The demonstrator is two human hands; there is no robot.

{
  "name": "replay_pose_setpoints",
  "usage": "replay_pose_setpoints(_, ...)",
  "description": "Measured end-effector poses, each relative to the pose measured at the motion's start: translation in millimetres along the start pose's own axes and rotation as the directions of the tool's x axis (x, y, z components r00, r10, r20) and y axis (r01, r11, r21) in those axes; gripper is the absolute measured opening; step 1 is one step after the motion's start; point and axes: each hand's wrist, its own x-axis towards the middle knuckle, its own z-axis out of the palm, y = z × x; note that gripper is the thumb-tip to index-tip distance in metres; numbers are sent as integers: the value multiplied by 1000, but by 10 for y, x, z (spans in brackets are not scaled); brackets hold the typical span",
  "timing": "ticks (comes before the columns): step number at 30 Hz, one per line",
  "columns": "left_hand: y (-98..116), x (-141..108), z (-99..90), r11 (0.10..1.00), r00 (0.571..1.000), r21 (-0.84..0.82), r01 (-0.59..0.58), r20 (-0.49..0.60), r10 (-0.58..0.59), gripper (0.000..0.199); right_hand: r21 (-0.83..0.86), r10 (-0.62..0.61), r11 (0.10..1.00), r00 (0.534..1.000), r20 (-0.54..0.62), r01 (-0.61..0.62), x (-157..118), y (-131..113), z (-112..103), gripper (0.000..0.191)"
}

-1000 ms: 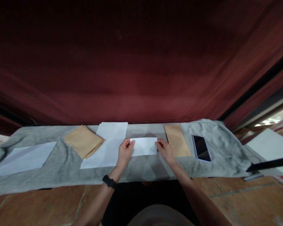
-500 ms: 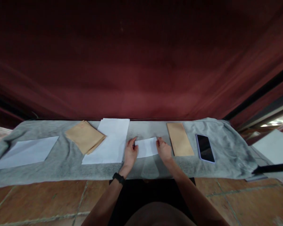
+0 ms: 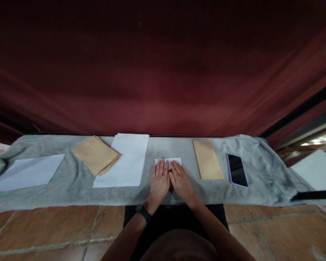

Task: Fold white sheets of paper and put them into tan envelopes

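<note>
A folded white sheet of paper (image 3: 176, 159) lies on the grey cloth, mostly covered by my hands; only its far strip shows. My left hand (image 3: 159, 183), with a dark watch on the wrist, rests flat on the left part of the paper, fingers stretched away from me. Beside it, my right hand (image 3: 181, 182) presses flat on the right part, fingers straight and slightly apart. The two hands nearly touch at the thumbs. Neither grasps the paper.
Left of my hands lies a stack of white paper (image 3: 130, 159), partly under several brown envelopes (image 3: 95, 154). Farther left is a white sheet (image 3: 29, 172). To the right are a brown envelope stack (image 3: 208, 159) and a phone (image 3: 237, 170). A grey cloth (image 3: 78, 194) covers the narrow table.
Both hands have let go of the paper's side edges, moved together and flattened onto it. Less of the paper shows now.
</note>
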Motion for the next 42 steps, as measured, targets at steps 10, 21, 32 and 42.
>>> replay_pose_setpoints(10,-175,-220,36,999,1000,47,17,-19,-16,64,-133,14,991,1000,-1,-14,-230,108,-31,59)
replay_pose_setpoints(21,97,-152,0,974,973,-43,-223,51,225,53,-125,-20,992,999,-28,16,-432,207,-163,52)
replay_pose_setpoints(32,217,312,161,943,929,-70,-325,162,333,55,-85,-41,996,999,-3,40,-598,179,-235,43)
replay_pose_setpoints(42,63,253,138,970,962,-24,-241,129,242,59,-59,-54,997,998,30,56,-596,191,-315,46)
